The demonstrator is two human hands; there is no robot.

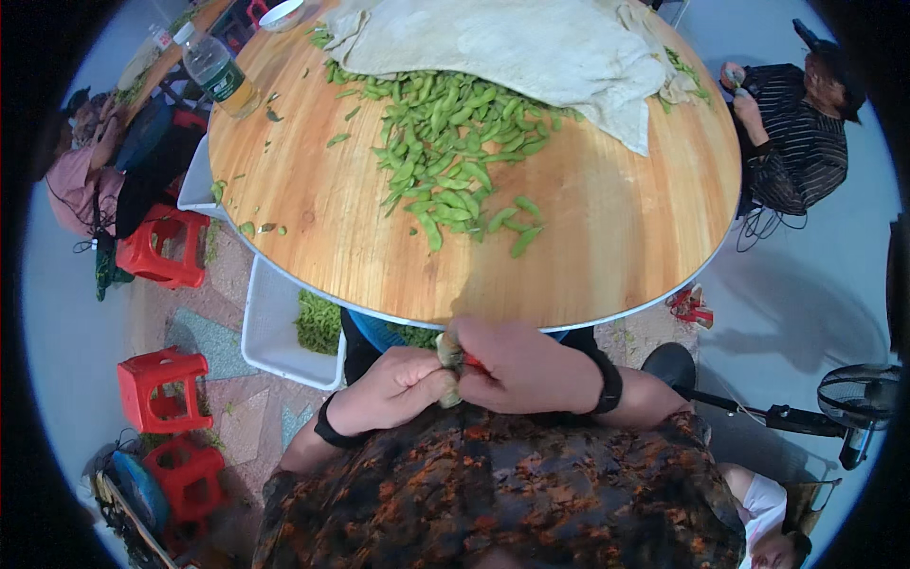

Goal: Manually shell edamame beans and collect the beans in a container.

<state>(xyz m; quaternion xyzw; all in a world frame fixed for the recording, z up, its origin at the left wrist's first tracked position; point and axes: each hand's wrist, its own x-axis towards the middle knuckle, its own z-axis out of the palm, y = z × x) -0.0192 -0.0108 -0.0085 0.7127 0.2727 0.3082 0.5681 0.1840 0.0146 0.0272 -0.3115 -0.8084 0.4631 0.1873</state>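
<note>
My left hand (394, 387) and my right hand (530, 366) meet in front of my body, just below the near edge of the round wooden table (604, 270). Between them is a small pale, greenish-brown thing, blurred, which the fingers of my left hand pinch; I cannot tell what it is. Something red shows in the curled fingers of my right hand, its shape mostly hidden. Green soybean pods (455, 142) lie heaped on the table, a few of them apart near the middle. A whitish cloth (498, 43) covers the far part of the heap.
A plastic bottle (220, 75) with yellowish liquid stands at the table's left. A white plastic basket (270, 320) holding green matter is on the floor, near red stools (163, 387). Part of a blue container (373, 331) shows under the table edge. People sit left and right; a fan (857, 395) stands right.
</note>
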